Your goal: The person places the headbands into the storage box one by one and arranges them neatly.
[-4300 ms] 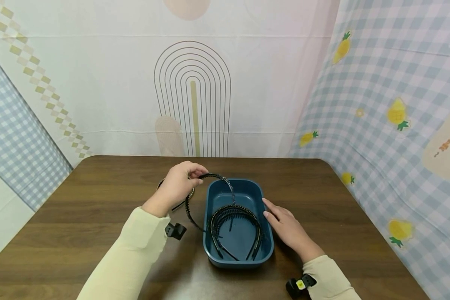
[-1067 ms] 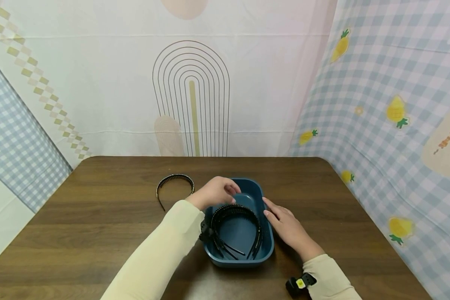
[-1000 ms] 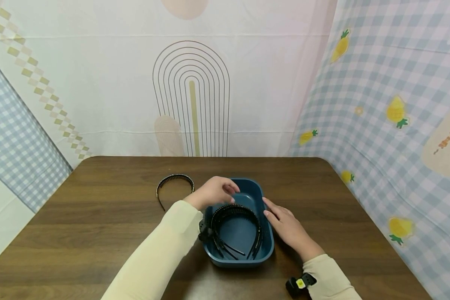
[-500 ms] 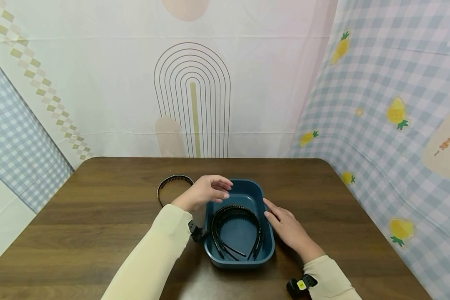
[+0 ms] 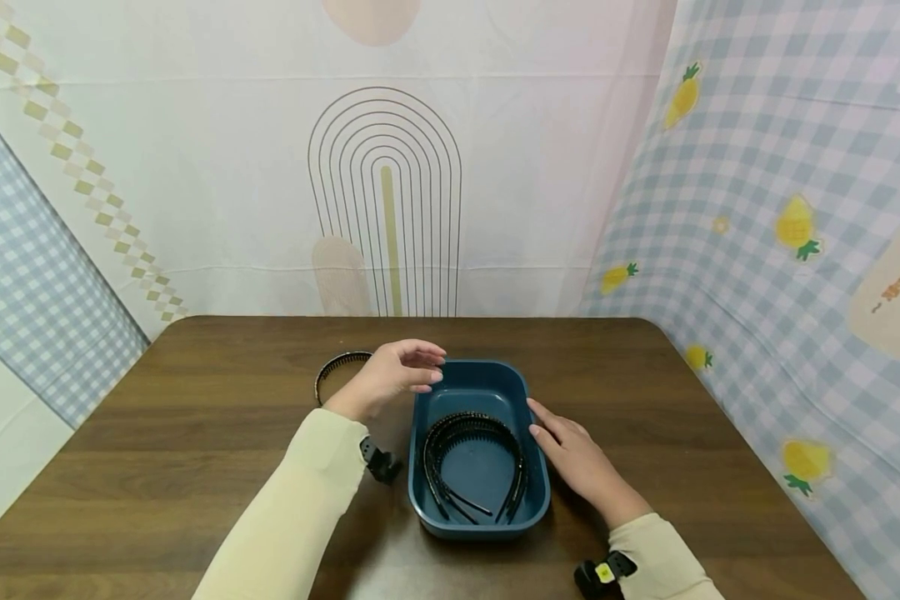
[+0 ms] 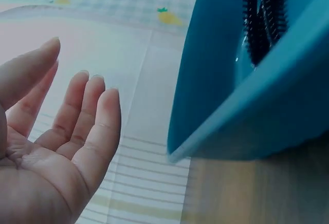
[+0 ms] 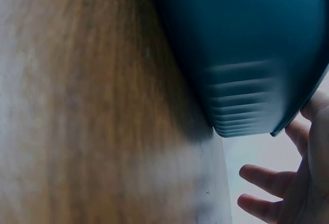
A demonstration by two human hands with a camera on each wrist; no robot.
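Several black toothed headbands (image 5: pixel 471 425) lie stacked in a blue plastic basin (image 5: pixel 480 532), their curved tops toward its middle. My left hand (image 5: pixel 396 375), relaxed and holding nothing, is above the basin's far left corner. In the left wrist view the palm of that hand (image 6: pixel 67 131) shows with the fingers loosely bent, apart from the basin's wall. My right hand (image 5: pixel 577 450) rests its fingertips on the right rim. Another headband (image 5: pixel 330 371), black with gold glints, lies on the table left of the basin, partly hidden behind my left hand.
The brown wooden table (image 5: pixel 195 433) reaches back to a white patterned curtain (image 5: pixel 525 192). A blue checked cloth with pineapples (image 5: pixel 750 275) hangs along the right. Each wrist wears a black camera (image 5: pixel 379 460).
A headband my left hand held earlier now lies with the others in the basin. Over the last second that hand has drawn back left, uncurling. My right hand stays on the rim.
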